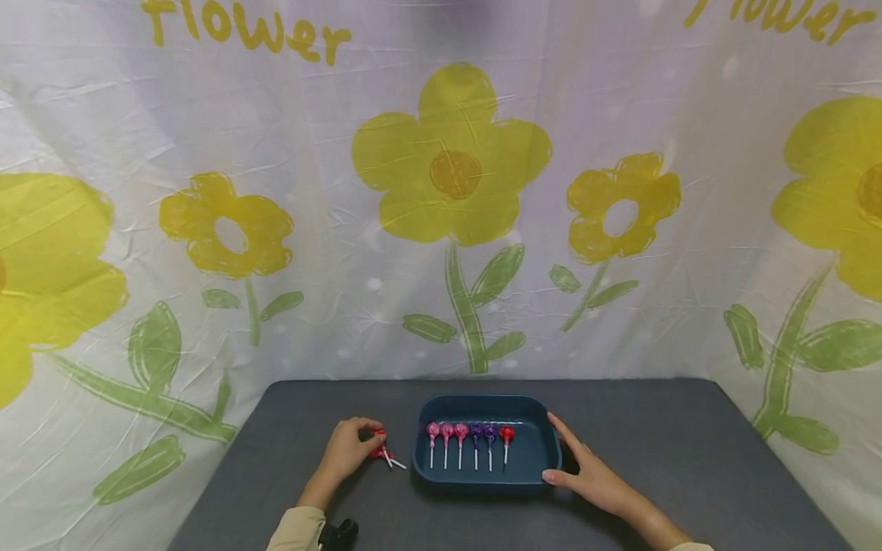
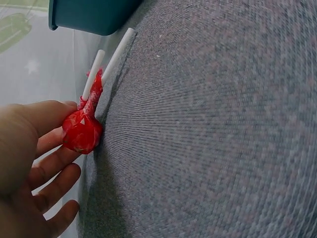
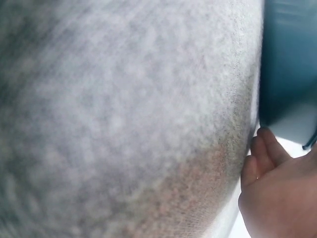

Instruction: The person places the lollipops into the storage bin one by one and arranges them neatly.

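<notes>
Left of the tray, my left hand (image 1: 347,448) pinches a red-wrapped lollipop (image 2: 82,133) between thumb and fingers. A second red lollipop lies right behind it, mostly hidden, its white stick (image 2: 119,54) pointing toward the tray. A dark blue tray (image 1: 482,484) holds a row of upright-aligned lollipops, sticks toward me: three pink ones (image 1: 446,431), two purple ones (image 1: 490,432) and one red one (image 1: 507,434) at the right end. My right hand (image 1: 592,478) grips the tray's right end, thumb at the near corner and fingers along the side.
A dark grey cloth-covered table (image 1: 634,428) lies under everything. Behind it hangs a pale curtain (image 1: 331,306) printed with yellow flowers. A black strap device (image 1: 338,534) sits at my left wrist.
</notes>
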{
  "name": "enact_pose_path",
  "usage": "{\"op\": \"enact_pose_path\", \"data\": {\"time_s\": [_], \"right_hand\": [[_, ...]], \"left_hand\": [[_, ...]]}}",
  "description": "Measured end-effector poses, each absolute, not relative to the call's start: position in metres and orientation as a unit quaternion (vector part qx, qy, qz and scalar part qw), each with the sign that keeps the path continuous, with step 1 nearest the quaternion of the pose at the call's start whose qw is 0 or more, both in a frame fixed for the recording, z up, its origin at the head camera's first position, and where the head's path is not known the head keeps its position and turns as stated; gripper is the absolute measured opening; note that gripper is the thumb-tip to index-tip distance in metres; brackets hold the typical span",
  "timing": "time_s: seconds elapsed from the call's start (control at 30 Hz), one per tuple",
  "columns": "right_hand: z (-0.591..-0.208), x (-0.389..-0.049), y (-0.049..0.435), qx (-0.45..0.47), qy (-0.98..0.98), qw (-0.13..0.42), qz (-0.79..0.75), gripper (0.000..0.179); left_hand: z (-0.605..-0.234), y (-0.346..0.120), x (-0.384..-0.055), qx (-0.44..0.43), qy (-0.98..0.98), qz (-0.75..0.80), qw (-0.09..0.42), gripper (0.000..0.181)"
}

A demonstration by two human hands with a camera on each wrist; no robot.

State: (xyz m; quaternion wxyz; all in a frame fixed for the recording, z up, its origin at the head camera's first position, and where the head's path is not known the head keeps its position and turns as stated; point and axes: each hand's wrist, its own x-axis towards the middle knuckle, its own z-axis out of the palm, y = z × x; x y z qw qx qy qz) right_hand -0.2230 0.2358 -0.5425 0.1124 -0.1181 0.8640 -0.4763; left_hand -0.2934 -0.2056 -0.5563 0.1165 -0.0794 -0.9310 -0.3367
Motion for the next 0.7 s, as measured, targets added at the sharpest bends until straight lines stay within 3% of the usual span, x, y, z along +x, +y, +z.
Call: {"op": "enact_pose_path", "data": {"time_s": [0.7], "right_hand": [[-0.5443,-0.2231,0.2372,-0.126,0.863,0.109,-0.476,0.089]], "left_hand": [[-0.5502,-0.1984,-0.2890,-0.052,-0.945,-0.301,0.117,0.015]]}}
